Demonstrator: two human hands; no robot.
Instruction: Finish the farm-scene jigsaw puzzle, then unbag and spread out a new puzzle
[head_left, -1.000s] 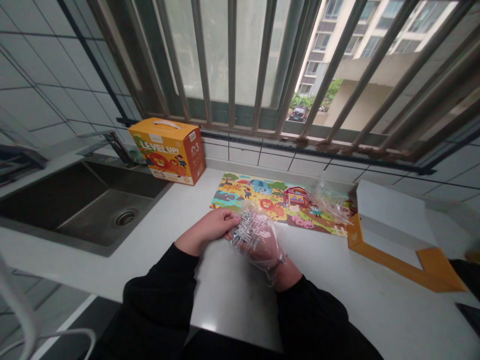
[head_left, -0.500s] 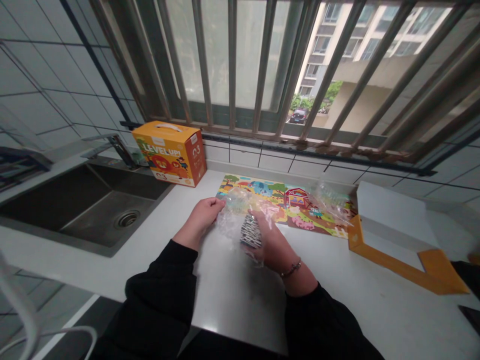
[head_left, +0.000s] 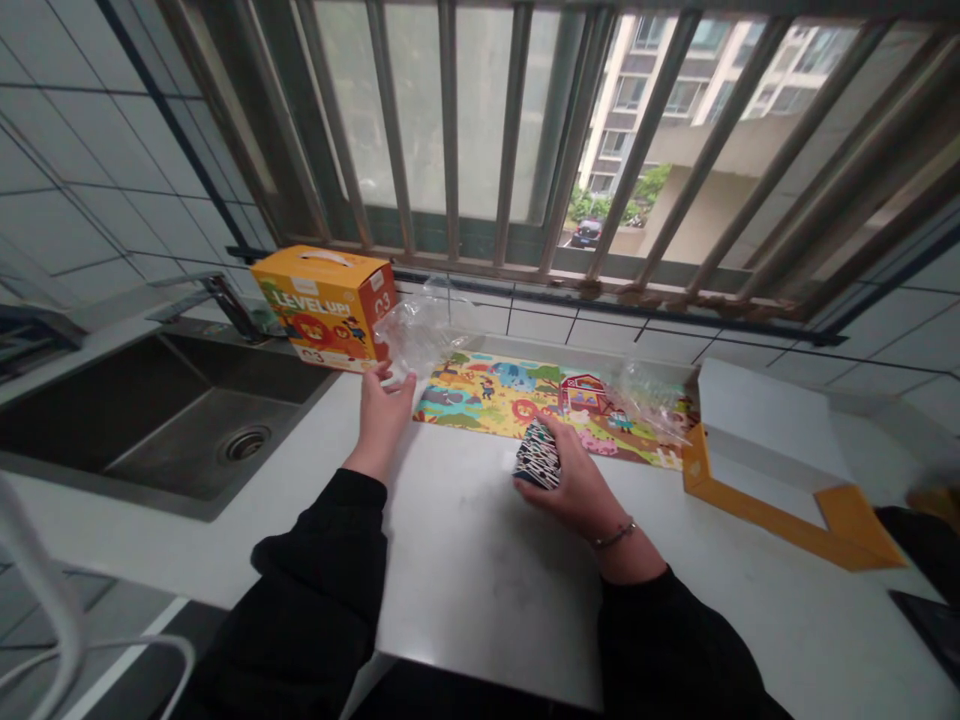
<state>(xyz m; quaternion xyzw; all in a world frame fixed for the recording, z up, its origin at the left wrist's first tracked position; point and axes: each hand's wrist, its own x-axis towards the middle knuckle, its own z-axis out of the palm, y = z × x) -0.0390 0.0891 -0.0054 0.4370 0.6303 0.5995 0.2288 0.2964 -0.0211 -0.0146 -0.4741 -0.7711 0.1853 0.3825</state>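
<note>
Along the front edge of a white worktop (head_left: 480,570), two black sleeves (head_left: 315,585) reach in from the bottom of the frame. The right hand (head_left: 574,490), a thin bracelet (head_left: 615,537) on its wrist, has a closed grip around a small black-and-white patterned stack (head_left: 538,456), which sits against the fingers just above the worktop and near the front of a puzzle. The left hand (head_left: 382,420), raised nearer the sink, pinches the lower end of a crumpled clear plastic bag (head_left: 420,335) between its fingers, and the bag rises beside an orange box (head_left: 322,308).

Farther back, the colourful farm-and-animal puzzle (head_left: 525,400) lies flat by the rear edge, a second clear plastic wrap (head_left: 649,400) on its right end. The orange box stands at the rear edge and reads "LEVEL UP!", with "03" on its side. To the right, a white box insert (head_left: 765,425) rests in an opened orange carton (head_left: 757,510).

At left, a steel sink (head_left: 180,410) with a drain (head_left: 246,444) is set into the worktop below a faucet (head_left: 225,300). White tiles (head_left: 112,180) line the wall, and barred windows (head_left: 450,130) look out on an apartment block (head_left: 675,100) and a parked car (head_left: 589,232).
</note>
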